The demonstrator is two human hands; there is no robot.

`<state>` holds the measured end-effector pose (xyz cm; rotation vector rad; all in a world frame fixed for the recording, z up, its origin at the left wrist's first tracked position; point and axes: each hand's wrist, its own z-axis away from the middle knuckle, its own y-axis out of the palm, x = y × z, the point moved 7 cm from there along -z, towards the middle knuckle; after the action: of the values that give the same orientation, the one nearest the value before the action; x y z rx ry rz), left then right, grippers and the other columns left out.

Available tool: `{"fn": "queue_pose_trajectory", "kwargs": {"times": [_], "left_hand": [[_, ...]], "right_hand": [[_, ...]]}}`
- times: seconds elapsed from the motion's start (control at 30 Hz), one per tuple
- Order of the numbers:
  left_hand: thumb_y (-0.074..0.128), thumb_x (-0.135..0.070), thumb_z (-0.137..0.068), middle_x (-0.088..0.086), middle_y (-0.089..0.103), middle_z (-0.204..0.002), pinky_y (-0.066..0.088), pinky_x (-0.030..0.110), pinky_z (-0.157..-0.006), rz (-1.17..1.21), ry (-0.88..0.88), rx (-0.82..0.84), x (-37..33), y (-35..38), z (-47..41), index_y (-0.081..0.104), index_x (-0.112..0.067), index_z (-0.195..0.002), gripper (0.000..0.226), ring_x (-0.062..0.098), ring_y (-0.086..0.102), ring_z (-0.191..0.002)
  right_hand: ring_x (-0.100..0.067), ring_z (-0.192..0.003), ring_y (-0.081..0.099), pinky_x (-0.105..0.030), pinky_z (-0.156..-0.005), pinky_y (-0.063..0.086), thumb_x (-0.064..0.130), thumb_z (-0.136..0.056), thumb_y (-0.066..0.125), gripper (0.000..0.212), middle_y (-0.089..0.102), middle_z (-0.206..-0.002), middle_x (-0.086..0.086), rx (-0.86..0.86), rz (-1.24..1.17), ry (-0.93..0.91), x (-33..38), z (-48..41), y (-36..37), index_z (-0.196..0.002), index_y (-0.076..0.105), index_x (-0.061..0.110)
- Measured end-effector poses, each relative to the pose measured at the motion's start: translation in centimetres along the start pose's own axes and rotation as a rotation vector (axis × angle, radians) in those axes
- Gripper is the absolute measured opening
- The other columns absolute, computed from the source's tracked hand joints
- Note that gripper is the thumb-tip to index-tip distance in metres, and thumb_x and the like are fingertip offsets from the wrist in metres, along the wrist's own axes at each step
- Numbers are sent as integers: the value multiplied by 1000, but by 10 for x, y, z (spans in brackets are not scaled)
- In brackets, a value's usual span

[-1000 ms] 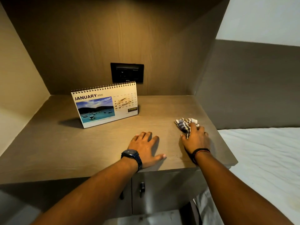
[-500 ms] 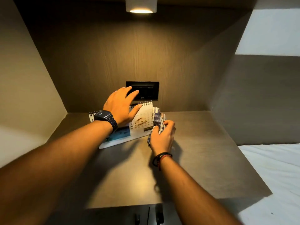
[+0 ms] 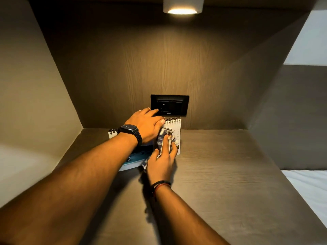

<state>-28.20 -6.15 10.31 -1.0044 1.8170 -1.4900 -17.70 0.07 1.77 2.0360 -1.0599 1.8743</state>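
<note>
While the left hand (image 3: 146, 125) is gripping the top of a white spiral-bound desk calendar (image 3: 175, 129), standing on a brown wooden shelf (image 3: 221, 174), right hand (image 3: 163, 160) clutching a blue checked cloth (image 3: 161, 138), pressing it against the page

A black socket panel (image 3: 169, 105) sits low on the wood-grain back wall (image 3: 159, 59), beneath a round lamp (image 3: 182, 7) glowing overhead. The brown tabletop (image 3: 230, 174) fills the alcove; a white bed sheet (image 3: 311, 188) lies at its right
</note>
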Motion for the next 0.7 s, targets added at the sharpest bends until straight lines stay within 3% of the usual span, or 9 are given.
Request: {"fn": "queue_pose_trajectory", "kwargs": {"times": [0.1, 0.3, 0.43, 0.57, 0.7], "left_hand": [[18, -48, -96, 3, 31, -153, 22, 45, -112, 0, 1, -3, 0, 1, 0, 43, -33, -136, 50, 28, 24, -139], [16, -51, -94, 2, 29, -153, 22, 45, -112, 3, 1, -15, 2, 2, 0, 42, -34, -136, 52, 27, 23, -139], [15, -53, -93, 2, 30, -153, 22, 45, -112, 15, -2, -11, 4, 5, -2, 42, -35, -136, 54, 27, 23, -139], [14, -53, -92, 1, 30, -153, 22, 45, -112, 7, -3, -22, 5, 6, -3, 43, -36, -135, 55, 27, 23, -139], [14, -53, -92, 1, 29, -153, 20, 45, -112, 17, -5, -13, 5, 6, -3, 42, -36, -135, 54, 27, 21, -140]], "right_hand": [[-26, -132, 43, -34, -104, 40, 12, -90, 49, 58, 25, -155, -3, 10, 56, 10, -11, 4, 2, -143, 36, 33], [-29, -130, 44, -39, -100, 47, 9, -92, 49, 55, 30, -151, -9, -119, -131, 216, -12, -17, -6, -142, 37, 27], [-25, -130, 44, -33, -103, 41, 12, -91, 48, 54, 27, -153, -1, -5, -63, 138, -8, 9, 9, -140, 40, 32], [-24, -130, 43, -40, -104, 44, 12, -90, 45, 55, 27, -154, 1, 50, 33, 143, -19, 14, 6, -140, 40, 34], [-25, -132, 42, -22, -96, 36, 5, -91, 46, 55, 26, -155, -7, -73, -123, 246, -12, -7, -3, -142, 38, 25]]}}
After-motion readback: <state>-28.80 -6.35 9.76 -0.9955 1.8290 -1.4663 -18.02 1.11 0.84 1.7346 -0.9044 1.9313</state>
